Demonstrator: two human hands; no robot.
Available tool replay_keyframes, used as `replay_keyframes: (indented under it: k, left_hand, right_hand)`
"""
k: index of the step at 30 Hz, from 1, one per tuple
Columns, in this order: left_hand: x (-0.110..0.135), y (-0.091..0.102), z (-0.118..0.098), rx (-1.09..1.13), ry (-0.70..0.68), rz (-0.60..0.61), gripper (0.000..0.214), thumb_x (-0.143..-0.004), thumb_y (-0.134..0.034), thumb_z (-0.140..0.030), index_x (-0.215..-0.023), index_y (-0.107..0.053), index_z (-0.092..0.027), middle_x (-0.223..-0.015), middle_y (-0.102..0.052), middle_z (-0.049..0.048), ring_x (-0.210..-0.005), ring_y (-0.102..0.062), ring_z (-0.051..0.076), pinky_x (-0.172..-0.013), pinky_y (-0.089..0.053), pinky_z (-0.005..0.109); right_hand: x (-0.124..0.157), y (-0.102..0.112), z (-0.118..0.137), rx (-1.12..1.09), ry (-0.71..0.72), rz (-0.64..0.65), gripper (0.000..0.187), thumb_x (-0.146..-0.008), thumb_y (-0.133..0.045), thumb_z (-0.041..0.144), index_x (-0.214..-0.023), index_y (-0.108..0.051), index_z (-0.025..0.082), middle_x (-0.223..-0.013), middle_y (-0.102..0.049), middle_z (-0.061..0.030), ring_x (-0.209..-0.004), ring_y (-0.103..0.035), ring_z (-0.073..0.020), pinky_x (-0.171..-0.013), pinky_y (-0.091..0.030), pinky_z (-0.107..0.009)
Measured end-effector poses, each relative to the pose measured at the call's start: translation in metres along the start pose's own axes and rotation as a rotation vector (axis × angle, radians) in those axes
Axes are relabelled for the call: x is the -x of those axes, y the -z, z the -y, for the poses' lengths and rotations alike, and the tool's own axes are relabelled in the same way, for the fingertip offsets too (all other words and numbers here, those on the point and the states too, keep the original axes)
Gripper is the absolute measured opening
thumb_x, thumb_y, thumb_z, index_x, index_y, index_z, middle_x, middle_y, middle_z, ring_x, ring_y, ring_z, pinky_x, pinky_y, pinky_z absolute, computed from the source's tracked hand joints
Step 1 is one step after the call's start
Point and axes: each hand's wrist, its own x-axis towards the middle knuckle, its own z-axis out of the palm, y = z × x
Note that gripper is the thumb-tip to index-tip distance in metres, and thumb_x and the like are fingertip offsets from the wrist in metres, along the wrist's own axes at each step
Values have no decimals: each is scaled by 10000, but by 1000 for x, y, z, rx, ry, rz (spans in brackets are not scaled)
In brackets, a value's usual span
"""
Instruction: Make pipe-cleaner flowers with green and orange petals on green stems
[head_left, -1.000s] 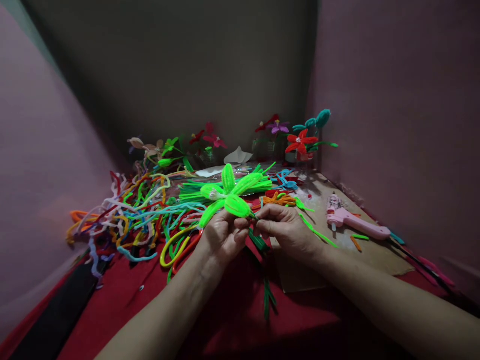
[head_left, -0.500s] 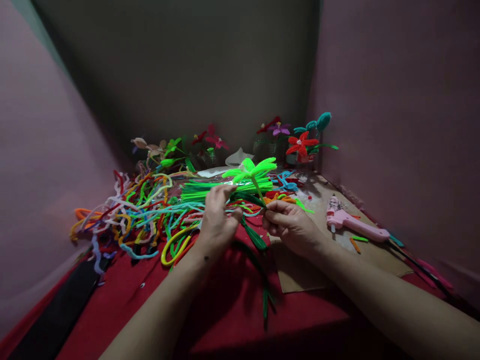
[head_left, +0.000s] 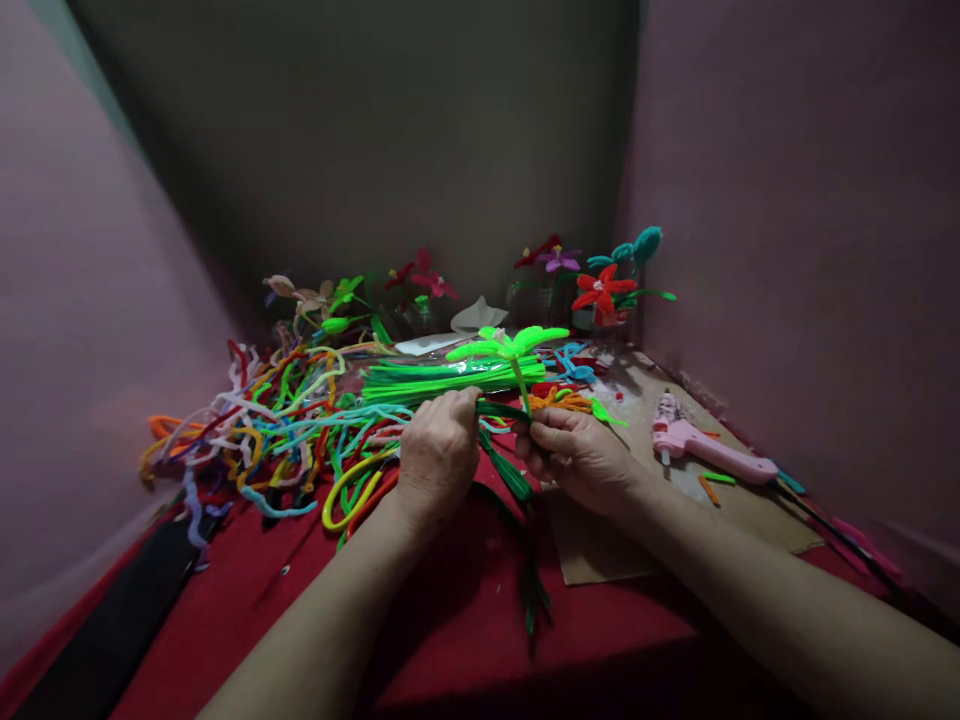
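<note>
The right hand [head_left: 577,450] is pinching the green stem [head_left: 522,384] low down, its thumb and fingertip pressing together, so the bright green flower [head_left: 510,343] is standing just above those fingers, petals spreading sideways. The left hand [head_left: 441,445] is keeping its fingers gathered on the end of a dark green strip [head_left: 501,411], which is bridging the gap to the right fingertips. Dark green leaves [head_left: 508,472] are dangling below that gap.

Just beyond the left fingers a bundle of green pipe cleaners [head_left: 420,383] is lying, and the flower is blocking part of it from me. A many-coloured tangle [head_left: 277,420] is sprawling leftward of the left fingers, a yellow loop [head_left: 334,500] reaching close to that wrist. Past the right fingers, orange pieces [head_left: 562,400] are lying near, while a pink glue gun [head_left: 701,448] is resting well apart on cardboard [head_left: 765,525].
</note>
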Motion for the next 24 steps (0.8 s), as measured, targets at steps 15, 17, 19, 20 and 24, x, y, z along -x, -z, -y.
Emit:
replay_keyframes:
  k: [15, 17, 19, 20, 24]
  left_hand:
    - [-13, 23, 5, 329, 104, -26, 571, -592, -412, 37, -1115, -523, -163, -1117, -560, 110, -1070, -474, 255, -922, -378, 414]
    - [-17, 32, 7, 467, 264, -95, 524, -604, -411, 25, -1075, -540, -165, -1114, -559, 96, -1070, -478, 233, -934, -369, 389]
    - [-21, 42, 9, 718, 496, -144, 344, -690, -451, -49, -986, -575, -173, -995, -599, 67, -958, -540, 191, -838, -428, 318]
    - [-23, 47, 9, 878, 610, -149, 225, -734, -485, -122, -927, -588, -175, -892, -611, 48, -837, -569, 161, -730, -455, 268]
    - [-24, 61, 6, 1453, 774, 32, 225, -743, -589, -369, -818, -599, -157, -592, -544, -14, -429, -430, 56, -384, -299, 162]
  right_hand:
    - [-20, 7, 16, 373, 292, 56, 159, -747, -628, 284, -664, -617, 149, -581, -549, 16, -549, -470, -91, -559, -349, -228]
    - [-23, 11, 16, 424, 344, 2, 113, -750, -626, 276, -739, -639, 164, -636, -571, 16, -610, -491, -104, -621, -375, -235]
    - [-22, 13, 15, 445, 373, -12, 115, -761, -612, 289, -779, -638, 178, -685, -584, 14, -655, -503, -117, -665, -392, -247]
    - [-21, 13, 15, 460, 387, -8, 119, -769, -602, 295, -789, -634, 182, -706, -587, 11, -673, -506, -122, -681, -395, -252]
    - [-17, 16, 13, 572, 420, 2, 123, -793, -575, 301, -784, -619, 186, -740, -571, 7, -721, -495, -134, -699, -384, -249]
